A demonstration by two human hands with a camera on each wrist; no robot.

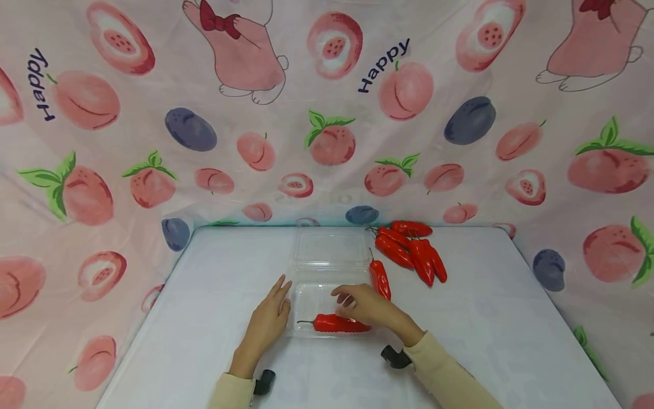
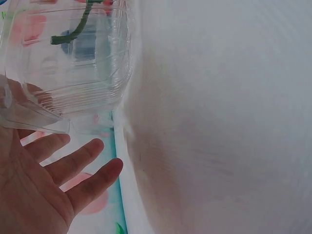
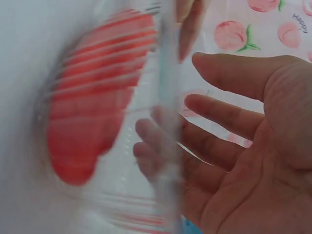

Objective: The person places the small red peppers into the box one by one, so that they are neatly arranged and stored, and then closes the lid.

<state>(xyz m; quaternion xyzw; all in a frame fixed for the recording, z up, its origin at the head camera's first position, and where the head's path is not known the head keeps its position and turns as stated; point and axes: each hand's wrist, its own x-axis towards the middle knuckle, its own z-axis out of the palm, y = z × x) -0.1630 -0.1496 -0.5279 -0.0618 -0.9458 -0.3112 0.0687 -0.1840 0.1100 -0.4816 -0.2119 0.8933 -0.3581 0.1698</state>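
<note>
A clear plastic clamshell box (image 1: 306,301) stands hinged wide, its lid (image 1: 332,249) lying toward the back. Along the near side of its base lies a red pepper (image 1: 334,323), green stem to the left. Seen through the ribbed wall in the right wrist view, that red pepper (image 3: 100,97) is blurred. My left hand (image 1: 268,321) is at the box's left edge, fingers spread and fairly straight; whether it presses the rim I cannot tell. My right hand (image 1: 367,305) hovers over the box's right side, fingers loosely bent, nothing between them.
Another red pepper (image 1: 379,277) lies just right of the box, partly behind my right hand. Farther back right, several red peppers (image 1: 420,258) are heaped. The white table (image 1: 214,295) meets a fruit-patterned cloth (image 1: 286,136) at its back edge.
</note>
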